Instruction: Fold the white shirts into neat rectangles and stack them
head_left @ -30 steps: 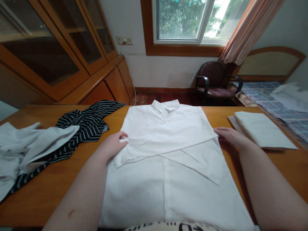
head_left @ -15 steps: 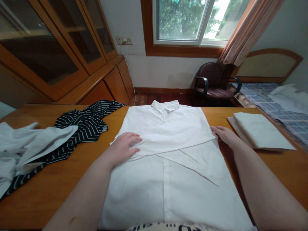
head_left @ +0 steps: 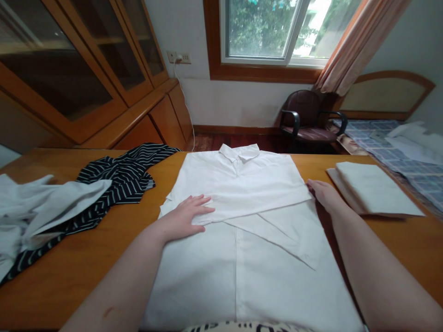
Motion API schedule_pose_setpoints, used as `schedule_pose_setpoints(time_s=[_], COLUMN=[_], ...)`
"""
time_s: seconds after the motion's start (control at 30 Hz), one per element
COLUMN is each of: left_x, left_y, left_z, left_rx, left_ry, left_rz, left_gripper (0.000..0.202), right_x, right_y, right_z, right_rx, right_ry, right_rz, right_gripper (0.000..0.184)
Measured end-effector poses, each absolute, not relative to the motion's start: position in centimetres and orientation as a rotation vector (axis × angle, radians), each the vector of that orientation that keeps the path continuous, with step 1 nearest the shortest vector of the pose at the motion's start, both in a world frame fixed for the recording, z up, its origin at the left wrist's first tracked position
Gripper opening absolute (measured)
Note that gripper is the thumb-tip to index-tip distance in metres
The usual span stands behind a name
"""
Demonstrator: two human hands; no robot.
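Observation:
A white collared shirt [head_left: 270,272] lies spread front side up, its collar toward the far edge of the wooden table. Its sleeves are folded across the front, one over the other, with a slanting cuff end showing at the lower right. My left hand [head_left: 188,216] rests flat on the left part of the folded sleeve, fingers apart. At the shirt's right edge, my right hand [head_left: 321,192] has its thumb and fingers closed on the cloth at the sleeve fold; the fingertips are partly hidden.
On the left of the table [head_left: 114,258] lie a black-and-white striped garment [head_left: 121,177] and a crumpled white garment [head_left: 65,203]. A folded white cloth [head_left: 377,186] lies at the right. Beyond the table are a chair [head_left: 308,115], a bed [head_left: 398,138] and a cabinet [head_left: 138,110].
My left hand has slid slightly right and toward me over the sleeve, its fingers flatter and more spread. My right hand has barely moved at the right edge.

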State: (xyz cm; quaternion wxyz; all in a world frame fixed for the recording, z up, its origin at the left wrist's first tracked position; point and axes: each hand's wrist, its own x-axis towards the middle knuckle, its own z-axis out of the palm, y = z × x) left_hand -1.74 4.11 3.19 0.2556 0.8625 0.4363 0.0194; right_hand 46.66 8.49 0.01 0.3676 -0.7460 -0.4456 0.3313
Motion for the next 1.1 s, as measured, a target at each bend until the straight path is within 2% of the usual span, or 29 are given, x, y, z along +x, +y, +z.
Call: schedule_pose_setpoints(time_s=[0.1, 0.2, 0.4, 0.73, 0.9, 1.1], left_x=[-1.7, -1.5, -1.4, -0.9, -0.9, -1.1], left_y=[4.1, 4.1, 3.7, 3.8, 3.8, 3.9], left_z=[3.8, 4.6, 5.4, 4.9, 5.1, 4.9], left_rx=[2.383, 2.376, 2.221, 2.123, 2.134, 2.071], left_ry=[1.181, 1.159, 1.354, 1.353, 1.361, 1.359], left_rz=[0.159, 0.204, 0.129, 0.033, 0.037, 0.070], left_gripper=[0.023, 0.014, 0.011, 0.012, 0.011, 0.022], right_x=[46.6, 46.3, 45.5, 45.0, 43.6, 44.4], right_y=[8.2, 7.8, 7.7, 8.5, 9.8, 10.9], right_z=[0.6, 1.2, 1.6, 1.3, 2.4, 1.1], right_rx=[-1.871, -1.859, -2.074, -1.912, -2.083, -2.170], right_ry=[-1.155, -1.227, -1.443, -1.061, -1.238, -1.364], right_rz=[0.976, 0.998, 0.739, 0.932, 0.857, 0.612], right_gripper=[0.031, 0.036, 0.039, 0.033, 0.030, 0.026])
